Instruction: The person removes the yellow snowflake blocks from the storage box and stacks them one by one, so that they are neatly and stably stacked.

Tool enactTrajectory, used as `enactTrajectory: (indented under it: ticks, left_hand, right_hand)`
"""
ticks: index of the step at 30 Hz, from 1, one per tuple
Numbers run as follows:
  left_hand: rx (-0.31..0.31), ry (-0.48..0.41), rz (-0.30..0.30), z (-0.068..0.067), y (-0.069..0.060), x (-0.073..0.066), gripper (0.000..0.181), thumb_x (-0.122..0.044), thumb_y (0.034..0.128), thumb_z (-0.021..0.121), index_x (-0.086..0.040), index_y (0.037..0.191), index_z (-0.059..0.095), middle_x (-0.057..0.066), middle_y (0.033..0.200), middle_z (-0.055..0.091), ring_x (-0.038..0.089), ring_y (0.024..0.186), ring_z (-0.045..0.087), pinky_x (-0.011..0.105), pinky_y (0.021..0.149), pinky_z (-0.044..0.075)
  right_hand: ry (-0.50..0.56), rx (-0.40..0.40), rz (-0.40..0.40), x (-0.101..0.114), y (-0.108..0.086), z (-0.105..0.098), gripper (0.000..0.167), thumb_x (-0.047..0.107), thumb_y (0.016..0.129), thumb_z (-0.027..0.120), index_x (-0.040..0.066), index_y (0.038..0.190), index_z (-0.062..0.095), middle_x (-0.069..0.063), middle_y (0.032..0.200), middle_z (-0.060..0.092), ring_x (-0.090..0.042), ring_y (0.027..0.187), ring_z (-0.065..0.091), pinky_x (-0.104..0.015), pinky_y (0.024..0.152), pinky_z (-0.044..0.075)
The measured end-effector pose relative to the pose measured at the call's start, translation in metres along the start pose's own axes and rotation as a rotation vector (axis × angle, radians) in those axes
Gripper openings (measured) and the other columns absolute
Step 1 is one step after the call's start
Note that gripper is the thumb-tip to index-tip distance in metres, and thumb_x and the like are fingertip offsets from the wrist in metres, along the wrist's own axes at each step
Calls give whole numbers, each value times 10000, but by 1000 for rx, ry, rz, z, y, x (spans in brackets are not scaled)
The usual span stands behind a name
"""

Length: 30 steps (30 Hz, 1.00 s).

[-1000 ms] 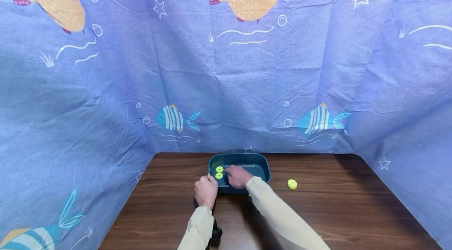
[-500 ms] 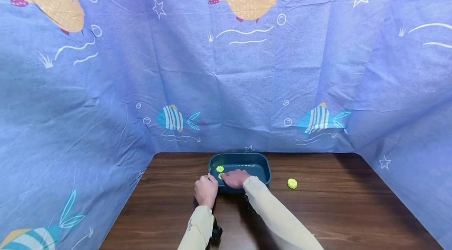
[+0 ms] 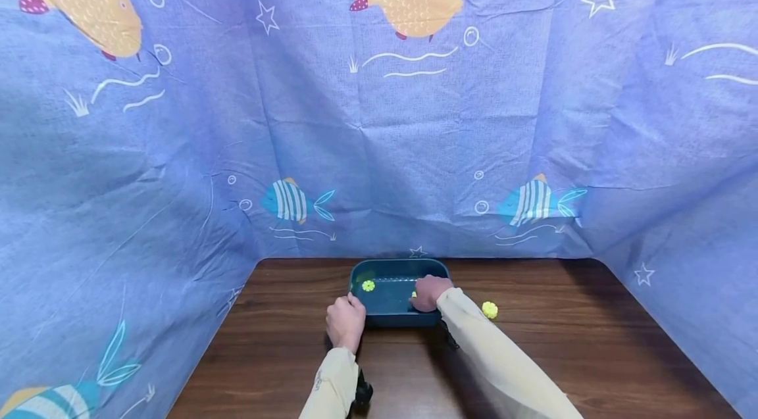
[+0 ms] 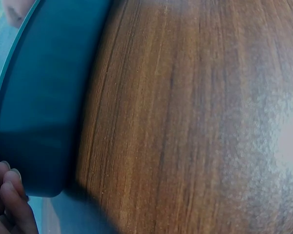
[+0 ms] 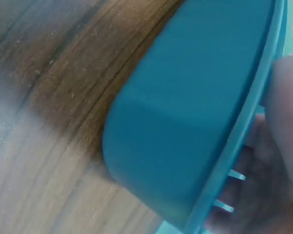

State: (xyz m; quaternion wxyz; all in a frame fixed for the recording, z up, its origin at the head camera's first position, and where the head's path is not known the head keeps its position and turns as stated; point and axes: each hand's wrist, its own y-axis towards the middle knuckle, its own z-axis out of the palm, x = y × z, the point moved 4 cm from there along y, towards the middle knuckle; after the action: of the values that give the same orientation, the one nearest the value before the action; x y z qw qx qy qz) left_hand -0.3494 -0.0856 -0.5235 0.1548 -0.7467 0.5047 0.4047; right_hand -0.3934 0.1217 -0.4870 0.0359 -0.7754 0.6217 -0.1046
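Note:
A dark teal rectangular bin (image 3: 393, 320) stands on the table. My left hand (image 3: 345, 321) holds its near left corner, with fingertips against the outer wall in the left wrist view. Inside the bin, toward the right end, my right hand (image 3: 429, 294) has a small yellow flower-shaped piece (image 3: 414, 295) at its fingertips, mostly hidden by the hand. Another yellow flower-shaped piece (image 3: 368, 285) lies at the bin's left end. In the right wrist view the right hand (image 5: 283, 146) is partly behind the bin's rim (image 5: 234, 131), and its piece cannot be seen.
A third yellow piece (image 3: 489, 310), thicker-looking, sits on the brown wooden table (image 3: 568, 340) right of the bin, close to the right sleeve (image 3: 491, 353). Blue fish-print cloth (image 3: 408, 143) hangs behind the table and at both sides.
My right hand reached the nearer of two yellow pieces at the bin's left end, then carried it to the right inside the bin. The left hand stayed at the corner.

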Motion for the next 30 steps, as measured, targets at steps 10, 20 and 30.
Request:
enactTrajectory:
  ticks: [10, 20, 30]
  left_hand:
    - [-2, 7, 0, -1, 0, 1, 416, -250, 1002, 544, -8, 698, 691, 203, 720, 683, 378, 647, 648, 529, 607, 515]
    - [-2, 12, 6, 0, 1, 1, 416, -253, 1003, 548, 1, 707, 694, 193, 715, 680, 366, 659, 653, 522, 627, 521]
    - [-6, 9, 11, -1, 2, 0, 414, -251, 993, 561, 2, 692, 692, 204, 719, 686, 369, 648, 652, 524, 621, 524]
  right_hand:
    - [86, -175, 9, -10, 14, 13, 32, 68, 844, 710, 44, 848, 689, -161, 979, 663, -277, 800, 631, -481, 775, 564]
    - [153, -115, 70, -11, 17, 19, 42, 72, 870, 697, 37, 849, 685, -135, 915, 686, -245, 737, 599, -433, 700, 542]
    - [195, -107, 50, -9, 13, 16, 118, 59, 839, 746, 56, 766, 652, -76, 739, 610, -221, 619, 533, -357, 585, 459]
